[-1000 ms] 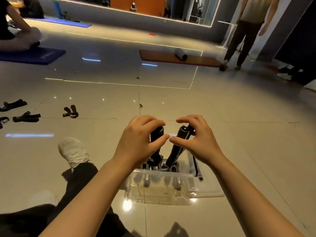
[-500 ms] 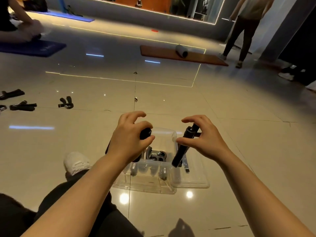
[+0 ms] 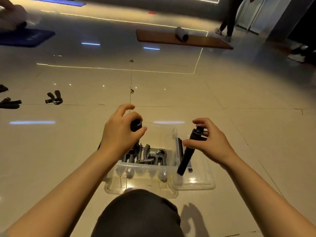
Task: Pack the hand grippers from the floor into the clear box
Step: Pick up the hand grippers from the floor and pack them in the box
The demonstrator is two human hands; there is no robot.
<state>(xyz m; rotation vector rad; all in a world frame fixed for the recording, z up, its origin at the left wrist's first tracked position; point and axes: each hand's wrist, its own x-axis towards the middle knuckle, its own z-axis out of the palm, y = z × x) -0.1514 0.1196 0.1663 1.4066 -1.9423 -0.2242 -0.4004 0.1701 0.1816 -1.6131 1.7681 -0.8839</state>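
Since half a second ago the two hands are sitting farther apart, the right one having drifted rightward off the box, and a dark knee (image 3: pixel 136 214) is now showing at the bottom where the white shoe was. The left hand (image 3: pixel 119 132) is gripping the top of one black hand gripper (image 3: pixel 136 125) with thumb and curled fingers, holding it over the left end of the clear box (image 3: pixel 145 173); its lower part is hidden behind the hand. The right hand (image 3: pixel 212 144) is pinching the upper end of a second gripper (image 3: pixel 187 151), which is hanging tilted over the clear lid (image 3: pixel 203 182) lying just beside the box on its right. Inside the box a pile of grippers (image 3: pixel 150 156) is lying tangled, perhaps three or four, though the blur is making a firm count impossible. On the floor (image 3: pixel 171 93) to the far left, one gripper (image 3: pixel 54 98) is lying alone, and two more dark pieces (image 3: pixel 10 103) are showing partly at the frame edge. Farther back, one brown mat (image 3: pixel 181 40) is carrying one rolled cylinder (image 3: pixel 182 34), one blue mat (image 3: pixel 25 37) is lying at the left, and one person's legs (image 3: pixel 229 19) are standing near the far wall.
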